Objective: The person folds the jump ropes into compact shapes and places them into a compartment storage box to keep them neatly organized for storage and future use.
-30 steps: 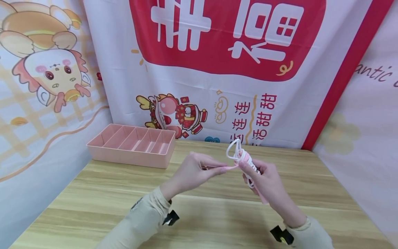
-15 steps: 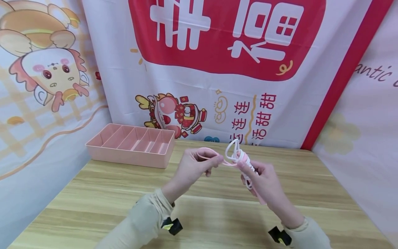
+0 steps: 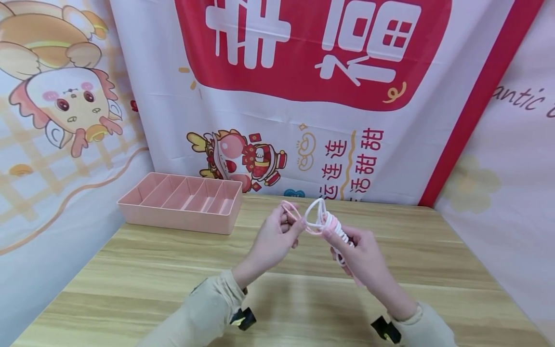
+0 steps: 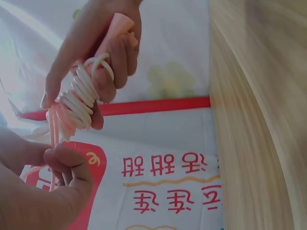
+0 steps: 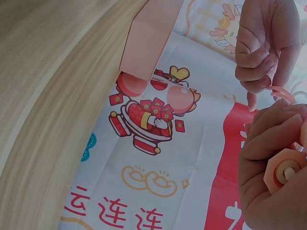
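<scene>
My right hand (image 3: 366, 253) grips a bundled jump rope, its thumb lying over the wound cord (image 3: 335, 227). White coils (image 4: 76, 105) and a pink band of cord wrap round the bundle in the left wrist view. A pink handle (image 4: 115, 31) sticks out of my right fist, and an angular pink handle end (image 5: 283, 170) shows in the right wrist view. Between thumb and fingers, my left hand (image 3: 275, 236) pinches a loop of pink cord (image 4: 53, 124) that runs to the bundle. White loops (image 3: 321, 205) stand up from the bundle's far end.
A pink divided box (image 3: 173, 217) rests at the back left of the wooden table (image 3: 151, 289). Behind the table hangs a printed cloth (image 3: 260, 115) with a red panel. Patterned cloths also line both sides.
The left hand has turned and shifted a little to the right, closer to the bundle, with the pink loop opening above its fingers. The right hand and bundle have moved slightly left.
</scene>
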### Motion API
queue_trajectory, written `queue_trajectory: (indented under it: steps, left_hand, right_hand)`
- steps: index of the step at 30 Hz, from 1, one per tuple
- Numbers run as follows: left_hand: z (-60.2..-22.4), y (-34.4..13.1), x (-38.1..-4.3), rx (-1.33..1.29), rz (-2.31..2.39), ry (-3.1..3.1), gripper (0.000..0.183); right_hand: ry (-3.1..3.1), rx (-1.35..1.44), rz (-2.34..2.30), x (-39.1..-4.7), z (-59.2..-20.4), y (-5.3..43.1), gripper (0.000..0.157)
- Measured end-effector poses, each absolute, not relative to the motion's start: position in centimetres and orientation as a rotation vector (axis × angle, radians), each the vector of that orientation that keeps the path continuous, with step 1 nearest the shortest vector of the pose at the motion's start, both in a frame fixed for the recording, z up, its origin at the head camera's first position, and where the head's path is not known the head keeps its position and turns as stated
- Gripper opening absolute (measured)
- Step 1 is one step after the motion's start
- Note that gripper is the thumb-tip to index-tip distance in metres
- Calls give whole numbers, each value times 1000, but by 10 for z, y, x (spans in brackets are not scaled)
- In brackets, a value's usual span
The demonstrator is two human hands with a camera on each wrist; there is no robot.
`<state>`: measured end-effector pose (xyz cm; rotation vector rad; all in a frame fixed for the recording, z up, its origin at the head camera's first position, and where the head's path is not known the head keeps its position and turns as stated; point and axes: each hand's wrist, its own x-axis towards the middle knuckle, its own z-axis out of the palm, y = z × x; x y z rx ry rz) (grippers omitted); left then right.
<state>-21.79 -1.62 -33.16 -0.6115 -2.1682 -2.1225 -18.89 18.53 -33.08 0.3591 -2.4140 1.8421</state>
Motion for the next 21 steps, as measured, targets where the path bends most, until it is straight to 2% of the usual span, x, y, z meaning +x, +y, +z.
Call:
queue_trajectory:
  steps: [4,14,21]
  left_hand:
    - [-333,-19,-219,-732,-1936,-2284,16]
    - [-338,-20,-219,-902,-1442,-2466,25]
    - [-339,-21,-220,-863,-1439,-2480,24]
  right_hand:
    - [-2430,382,1803,-189,-333,185,37]
    - [-2446,377,1737,-190,-336,183,36]
    - [-2455,354,1733,-189,-335,182,37]
